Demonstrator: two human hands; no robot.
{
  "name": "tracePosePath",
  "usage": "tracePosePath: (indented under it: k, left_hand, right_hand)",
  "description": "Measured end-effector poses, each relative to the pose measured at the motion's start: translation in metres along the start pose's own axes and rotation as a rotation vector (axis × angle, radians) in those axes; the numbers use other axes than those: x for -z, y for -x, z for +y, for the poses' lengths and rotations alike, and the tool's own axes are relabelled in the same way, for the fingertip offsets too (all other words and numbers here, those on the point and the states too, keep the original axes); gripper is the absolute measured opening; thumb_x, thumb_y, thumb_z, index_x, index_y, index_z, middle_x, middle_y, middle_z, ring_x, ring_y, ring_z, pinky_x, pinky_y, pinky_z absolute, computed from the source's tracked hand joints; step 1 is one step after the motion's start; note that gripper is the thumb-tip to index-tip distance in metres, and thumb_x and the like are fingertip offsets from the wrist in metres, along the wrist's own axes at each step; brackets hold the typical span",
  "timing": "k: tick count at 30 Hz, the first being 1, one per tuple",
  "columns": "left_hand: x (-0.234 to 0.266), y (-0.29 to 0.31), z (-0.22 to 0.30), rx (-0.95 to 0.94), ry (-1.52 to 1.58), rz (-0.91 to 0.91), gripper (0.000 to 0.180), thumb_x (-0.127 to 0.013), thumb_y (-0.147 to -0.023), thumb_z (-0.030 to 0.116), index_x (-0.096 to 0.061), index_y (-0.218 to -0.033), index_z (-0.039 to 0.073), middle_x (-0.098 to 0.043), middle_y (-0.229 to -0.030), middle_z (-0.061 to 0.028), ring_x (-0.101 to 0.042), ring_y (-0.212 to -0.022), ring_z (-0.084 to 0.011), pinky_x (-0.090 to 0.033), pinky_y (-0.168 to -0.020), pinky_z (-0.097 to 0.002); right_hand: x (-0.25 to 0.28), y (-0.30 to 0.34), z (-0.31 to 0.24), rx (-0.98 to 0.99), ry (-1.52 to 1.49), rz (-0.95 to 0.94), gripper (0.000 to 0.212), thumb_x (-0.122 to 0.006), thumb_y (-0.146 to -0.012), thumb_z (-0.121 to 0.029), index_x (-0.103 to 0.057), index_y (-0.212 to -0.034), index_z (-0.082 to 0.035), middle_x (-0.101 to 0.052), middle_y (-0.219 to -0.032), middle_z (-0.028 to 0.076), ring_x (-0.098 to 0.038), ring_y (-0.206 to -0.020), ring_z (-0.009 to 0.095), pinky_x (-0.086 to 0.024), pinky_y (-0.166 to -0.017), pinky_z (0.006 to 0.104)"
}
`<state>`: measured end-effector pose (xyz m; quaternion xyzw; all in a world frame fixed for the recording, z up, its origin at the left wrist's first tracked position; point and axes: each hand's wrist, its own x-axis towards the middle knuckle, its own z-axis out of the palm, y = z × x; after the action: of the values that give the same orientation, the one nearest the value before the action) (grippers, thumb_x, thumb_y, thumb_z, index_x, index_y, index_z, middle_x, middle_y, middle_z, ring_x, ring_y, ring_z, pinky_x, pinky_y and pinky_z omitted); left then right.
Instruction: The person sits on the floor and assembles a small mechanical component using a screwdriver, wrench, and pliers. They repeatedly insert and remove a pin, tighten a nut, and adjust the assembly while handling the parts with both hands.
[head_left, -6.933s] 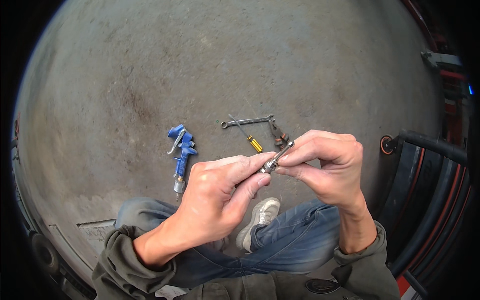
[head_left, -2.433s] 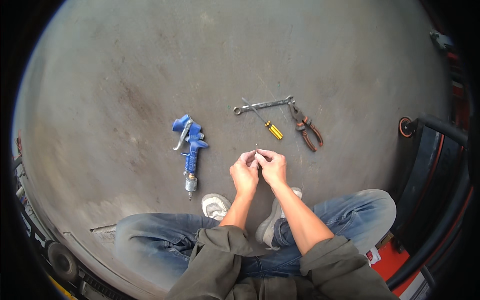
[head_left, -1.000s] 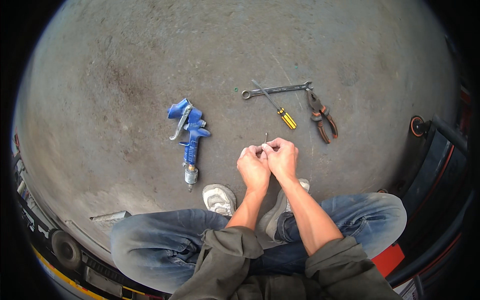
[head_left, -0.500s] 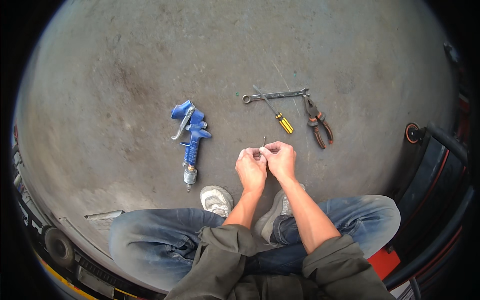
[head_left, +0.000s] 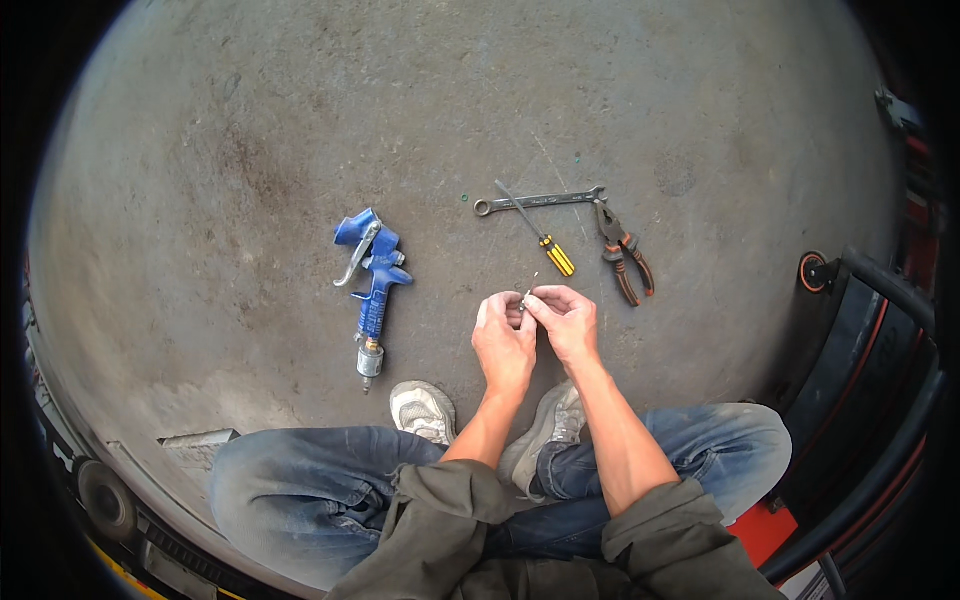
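My left hand [head_left: 503, 340] and my right hand [head_left: 568, 325] meet fingertip to fingertip above the floor, both closed around a thin metal pin [head_left: 534, 282]. The pin's slim end sticks up between the fingers, tilted to the right; its lower part is mostly hidden by them. To the left on the floor lies a blue spray gun [head_left: 376, 280] with a silver trigger and a metal fitting at its near end. Just beyond my right hand is a screwdriver [head_left: 555, 255] with a yellow and black handle. Its shaft crosses over a combination wrench [head_left: 550, 200].
Pliers [head_left: 623, 255] with black and orange grips lie right of the screwdriver. A small green ring [head_left: 464, 198] is near the wrench's ring end. A wheeled black frame [head_left: 890, 285] stands at the right. My shoes [head_left: 423, 411] are close below my hands.
The pin has gone from nearly upright to leaning right, as my fingers shift on it. The floor and tools sit slightly lower and further left in the view.
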<state>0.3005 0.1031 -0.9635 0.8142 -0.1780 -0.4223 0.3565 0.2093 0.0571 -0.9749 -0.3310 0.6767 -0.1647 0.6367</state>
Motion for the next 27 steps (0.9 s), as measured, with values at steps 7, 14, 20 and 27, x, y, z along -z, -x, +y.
tracePosePath:
  k: [7,14,20,27]
  left_hand:
    - [0.01,-0.011,-0.025,0.178,0.135,0.127,0.03,-0.072,-0.081,0.004,-0.071,-0.11,-0.004,-0.072,-0.094,-0.0068,-0.066,-0.079,-0.0099,-0.056,-0.076,-0.0267]
    - [0.021,-0.053,-0.016,0.176,0.41,-0.01,0.031,-0.07,-0.084,0.0,-0.068,-0.114,-0.006,-0.072,-0.097,-0.0084,-0.068,-0.081,-0.0116,-0.056,-0.076,-0.0261]
    - [0.018,-0.057,0.004,0.227,0.611,-0.04,0.035,-0.072,-0.085,-0.002,-0.064,-0.119,-0.009,-0.07,-0.099,-0.0099,-0.068,-0.083,-0.0123,-0.058,-0.078,-0.0255]
    - [0.019,-0.06,0.009,0.276,0.696,-0.073,0.039,-0.071,-0.087,0.001,-0.062,-0.123,-0.01,-0.07,-0.099,-0.0107,-0.069,-0.082,-0.0154,-0.058,-0.079,-0.028]
  right_hand:
    - [-0.012,0.001,-0.009,0.302,0.534,0.162,0.015,-0.077,-0.084,-0.009,-0.075,-0.097,-0.002,-0.074,-0.09,0.01,-0.073,-0.078,0.019,-0.057,-0.072,0.0318]
    - [-0.015,-0.015,-0.011,0.684,1.06,0.054,0.01,-0.072,-0.086,-0.015,-0.069,-0.088,-0.006,-0.066,-0.088,0.009,-0.069,-0.084,0.027,-0.058,-0.073,0.0391]
    - [-0.023,-0.022,-0.013,0.849,1.447,-0.053,0.005,-0.062,-0.082,-0.009,-0.062,-0.082,-0.004,-0.062,-0.083,0.011,-0.068,-0.081,0.025,-0.058,-0.062,0.0397]
    - [-0.006,-0.04,-0.041,1.039,1.652,-0.335,0.007,-0.062,-0.082,-0.011,-0.063,-0.081,-0.005,-0.065,-0.079,0.011,-0.07,-0.077,0.024,-0.058,-0.061,0.0371]
